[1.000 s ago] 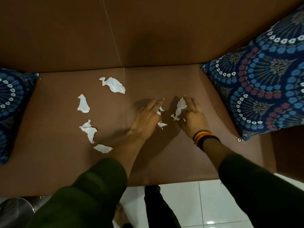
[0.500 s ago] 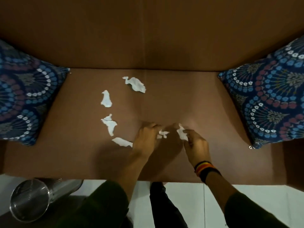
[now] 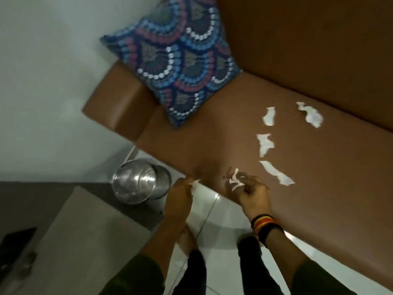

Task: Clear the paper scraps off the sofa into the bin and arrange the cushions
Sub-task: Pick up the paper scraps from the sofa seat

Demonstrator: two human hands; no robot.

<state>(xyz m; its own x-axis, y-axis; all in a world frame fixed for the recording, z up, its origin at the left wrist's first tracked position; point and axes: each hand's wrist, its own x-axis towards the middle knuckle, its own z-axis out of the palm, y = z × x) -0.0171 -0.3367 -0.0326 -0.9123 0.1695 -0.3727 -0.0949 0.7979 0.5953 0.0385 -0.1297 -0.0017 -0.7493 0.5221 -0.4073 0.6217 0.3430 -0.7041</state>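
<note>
My left hand (image 3: 179,195) pinches a small white paper scrap (image 3: 195,183) at the sofa's front edge, just right of the shiny metal bin (image 3: 140,184) on the floor. My right hand (image 3: 253,194) holds a crumpled white scrap (image 3: 235,180) over the brown sofa seat (image 3: 202,145). Several more white scraps lie on the seat: a long one (image 3: 276,173), a torn one (image 3: 264,143), a small one (image 3: 269,119) and a larger one (image 3: 310,113). A blue patterned cushion (image 3: 180,67) leans in the sofa's left corner.
The sofa armrest (image 3: 114,109) stands beside a white wall (image 3: 42,71). A grey low table (image 3: 85,241) with a dark object (image 3: 14,243) sits at lower left. White floor tiles (image 3: 223,220) and my dark trouser legs show below.
The view has swung left toward the bin and left cushion. Both hands have lifted off the seat middle, each holding a scrap, and moved to the sofa's front edge near the bin.
</note>
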